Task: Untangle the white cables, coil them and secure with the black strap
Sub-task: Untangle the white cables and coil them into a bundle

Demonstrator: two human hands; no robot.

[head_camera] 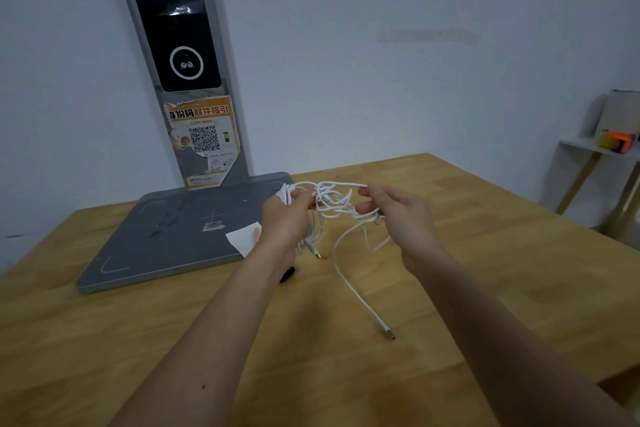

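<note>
A tangle of white cables (332,201) hangs in the air above the wooden table (485,270), stretched between both hands. My left hand (282,218) grips a bunch of looped cable at its left end. My right hand (401,215) pinches a strand at the right side of the knot. One long loose end trails down to the table and finishes in a plug (388,331). Two shorter ends with plugs dangle below my left hand. The black strap (288,274) lies on the table, mostly hidden under my left forearm.
A grey scale-like base plate (156,239) with an upright dark screen column (180,28) stands at the back left. A white paper slip (244,236) lies at the plate's corner. A small side table with colourful items (620,142) stands at the far right.
</note>
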